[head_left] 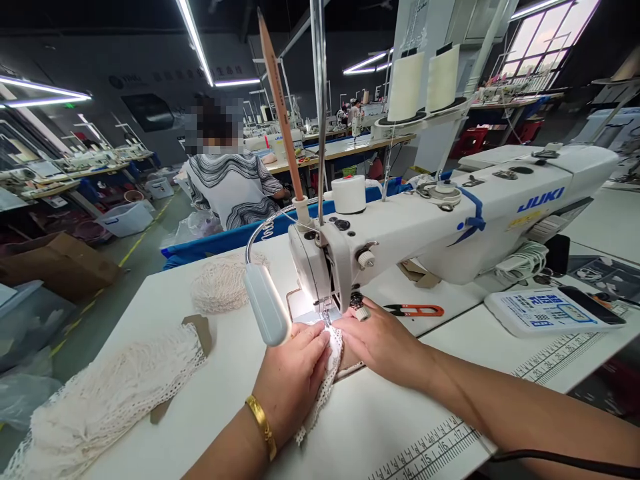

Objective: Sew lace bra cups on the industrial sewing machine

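A strip of white lace trim [333, 363] runs under the needle and presser foot [327, 317] of a white sewing machine [410, 223]. My left hand [293, 377], with a gold bangle [261, 427] at its wrist, pinches the strip from the left, fingertips close to the foot. From the right, my right hand [385, 343] presses its fingers on the lace beside the needle. The strip's loose end trails toward me past my left thumb. A small lamp [267, 305] lights the spot. Part of the lace under my fingers is hidden.
A large lace bundle [115, 387] lies at the left, with a smaller lace pile [225, 283] behind it. Orange-handled thread snips [419, 311] rest right of the needle. A white plastic case [540, 312] sits farther right. Another person [230, 180] works ahead, facing away.
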Demonstrator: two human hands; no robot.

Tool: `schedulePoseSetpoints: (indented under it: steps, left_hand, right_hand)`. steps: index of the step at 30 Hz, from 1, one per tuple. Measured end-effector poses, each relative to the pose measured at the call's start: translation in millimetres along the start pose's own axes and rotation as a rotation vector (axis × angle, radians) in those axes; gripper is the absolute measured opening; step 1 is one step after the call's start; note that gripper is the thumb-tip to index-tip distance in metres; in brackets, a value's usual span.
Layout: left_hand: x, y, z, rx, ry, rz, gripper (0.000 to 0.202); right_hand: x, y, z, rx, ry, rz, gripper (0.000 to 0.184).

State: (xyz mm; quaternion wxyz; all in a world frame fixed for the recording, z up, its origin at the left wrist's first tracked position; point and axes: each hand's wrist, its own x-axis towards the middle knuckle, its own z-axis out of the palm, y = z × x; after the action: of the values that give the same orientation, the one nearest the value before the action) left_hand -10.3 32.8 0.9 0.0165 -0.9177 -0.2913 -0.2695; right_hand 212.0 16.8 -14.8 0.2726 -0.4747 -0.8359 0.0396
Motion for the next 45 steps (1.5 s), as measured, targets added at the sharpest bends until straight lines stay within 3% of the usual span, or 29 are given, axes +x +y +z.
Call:
schedulePoseSetpoints:
  steps: [8, 13, 16, 18, 21, 24, 30, 34, 37, 45]
  left_hand:
    - [0.3, -1.5, -0.8, 0.013, -0.056, -0.02, 0.024]
    - [-0.8, 10.0, -18.1, -0.048, -0.178, -0.117, 0.018]
    - [-3.7, 21.8, -25.1, -0.072, -0.21, -0.149, 0.028]
    - [-5.6, 25.5, -23.0, -0.082, -0.19, -0.154, 0.009]
    - [-5.3, 20.7, -11.7, -0.127, -0.115, -0.178, 0.02]
    - [0.4, 9.1, -0.9, -0.22, -0.073, -0.291, 0.019]
    - [15.0, -0.7, -0.1, -0.448, -0.154, -0.53, 0.013]
    - [17.0, -4.0, -0.1, -0.426, -0.13, -0.471, 0.011]
    - [16.0, -8.3, 2.2, -0.399, -0.122, -0.412, 0.02]
    - [15.9, -6.5, 5.1, -0.4, -0.075, -0.41, 0.015]
  right_hand:
    - [-1.7, -0.9, -2.6, 0.002, -0.035, 0.003, 0.022]
    - [-5.7, -4.0, -6.8, 0.098, -0.015, -0.076, 0.02]
    - [-6.3, -4.1, -4.7, 0.136, 0.004, -0.154, 0.018]
    - [-5.6, -3.1, -2.2, 0.155, 0.02, -0.16, 0.019]
    - [-3.6, -2.7, -1.0, 0.265, 0.046, -0.072, 0.017]
    - [0.2, -5.7, -4.9, 0.431, 0.037, 0.064, 0.016]
    - [8.6, -12.5, -10.6, 0.627, 0.034, 0.33, 0.023]
    - [9.5, -11.4, -8.4, 0.704, -0.006, 0.427, 0.023]
    - [8.9, -11.1, -8.0, 0.73, -0.009, 0.432, 0.02]
    - [6.7, -11.7, -4.0, 0.769, -0.023, 0.426, 0.017]
